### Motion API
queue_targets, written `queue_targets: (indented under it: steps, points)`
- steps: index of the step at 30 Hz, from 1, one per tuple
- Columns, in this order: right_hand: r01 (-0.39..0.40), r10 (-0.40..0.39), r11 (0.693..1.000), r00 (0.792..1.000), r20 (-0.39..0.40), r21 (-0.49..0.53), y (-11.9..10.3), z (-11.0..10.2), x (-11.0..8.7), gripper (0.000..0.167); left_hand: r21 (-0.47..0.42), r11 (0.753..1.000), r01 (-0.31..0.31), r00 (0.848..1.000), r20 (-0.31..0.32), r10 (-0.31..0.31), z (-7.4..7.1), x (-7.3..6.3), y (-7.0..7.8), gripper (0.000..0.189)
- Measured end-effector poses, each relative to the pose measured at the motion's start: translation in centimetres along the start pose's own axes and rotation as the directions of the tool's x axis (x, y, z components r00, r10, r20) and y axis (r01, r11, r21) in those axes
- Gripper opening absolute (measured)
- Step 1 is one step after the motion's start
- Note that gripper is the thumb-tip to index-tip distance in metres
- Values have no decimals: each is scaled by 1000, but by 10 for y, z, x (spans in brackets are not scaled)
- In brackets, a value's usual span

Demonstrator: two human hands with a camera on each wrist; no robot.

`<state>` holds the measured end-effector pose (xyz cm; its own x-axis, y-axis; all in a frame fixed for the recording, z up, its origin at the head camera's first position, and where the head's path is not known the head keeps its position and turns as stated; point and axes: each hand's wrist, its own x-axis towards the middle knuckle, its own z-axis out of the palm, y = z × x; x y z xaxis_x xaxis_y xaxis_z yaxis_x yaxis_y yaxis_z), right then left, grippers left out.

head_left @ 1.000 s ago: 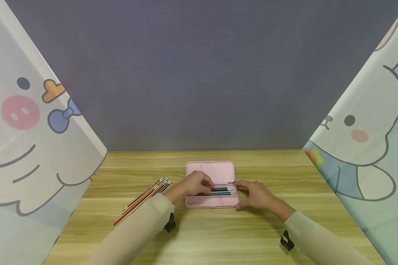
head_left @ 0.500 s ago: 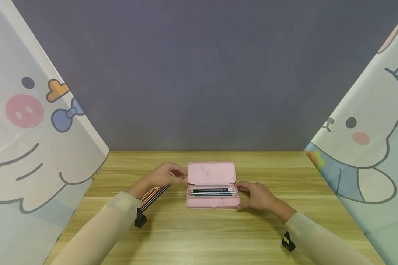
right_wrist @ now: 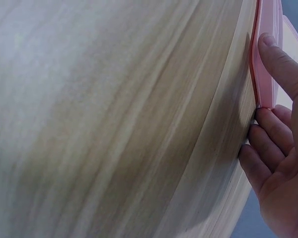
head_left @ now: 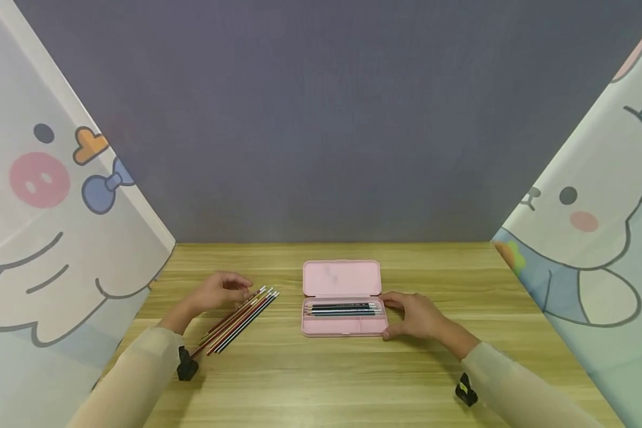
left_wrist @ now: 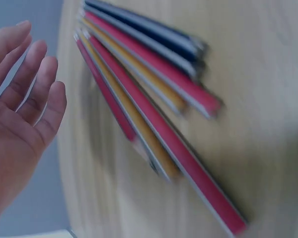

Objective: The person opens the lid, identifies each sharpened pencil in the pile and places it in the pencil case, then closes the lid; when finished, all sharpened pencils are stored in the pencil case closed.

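A pink pencil case (head_left: 329,326) lies with its lid raised in the middle of the table. Several dark pencils (head_left: 342,307) rest in its long rear compartment; the front compartments hold nothing visible. My right hand (head_left: 417,316) grips the case's right end, thumb at the front corner and fingers at the back, as the pink side (right_wrist: 265,74) in the right wrist view also shows. My left hand (head_left: 214,292), fingers loosely bent and holding nothing, hovers by the eraser ends of a fanned bunch of pencils (head_left: 238,326). Red, yellow and dark-striped pencils (left_wrist: 174,144) appear blurred in the left wrist view.
The wooden table (head_left: 310,380) reaches a dark grey back panel (head_left: 331,119). Cartoon-printed side panels (head_left: 37,238) stand at left and right. The raised lid (head_left: 348,278) leans back behind the case. A black wrist device (head_left: 187,364) sits under my left sleeve.
My left hand has let go of a pencil in the case and moved left to the loose pencils. The right hand has stayed on the case's right end.
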<state>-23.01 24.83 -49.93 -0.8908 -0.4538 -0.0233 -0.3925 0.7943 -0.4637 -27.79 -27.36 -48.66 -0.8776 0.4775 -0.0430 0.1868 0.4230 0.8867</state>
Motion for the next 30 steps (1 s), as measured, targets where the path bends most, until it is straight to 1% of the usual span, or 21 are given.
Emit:
queue_targets:
  steps: [3,6,8,14,17,20,23,26,30]
  points:
    - [6,-6,1000,1000,-1,5,-1,-1,1,90,-9,999,44,999,-1,-44,-6,-9,-10,36]
    - [10,-10,1000,1000,1,5,-1,-2,1,89,4,997,79,997,-1,-79,-9,-16,-15,35]
    - [4,-4,1000,1000,2,6,-2,-2,1,89,17,996,85,996,0,-85,-9,-19,-17,34]
    - [-18,18,1000,1000,4,11,-2,-1,0,91,23,996,91,996,6,-91,-6,-23,-22,33]
    - [-16,16,1000,1000,5,14,-1,0,0,91,-8,995,96,995,22,-96,-4,-24,-24,33]
    - [-24,24,999,1000,7,21,0,2,0,91,-49,995,88,995,52,-85,-2,-24,-24,35]
    - [-32,32,999,999,5,26,0,2,0,91,-52,996,74,995,64,-70,-2,-23,-25,34]
    - [-26,26,999,1000,2,29,1,2,0,91,-6,999,49,997,54,-48,-3,-22,-27,32]
    - [-24,23,999,1000,7,30,1,2,0,91,79,996,35,999,11,-36,-2,-19,-28,29]
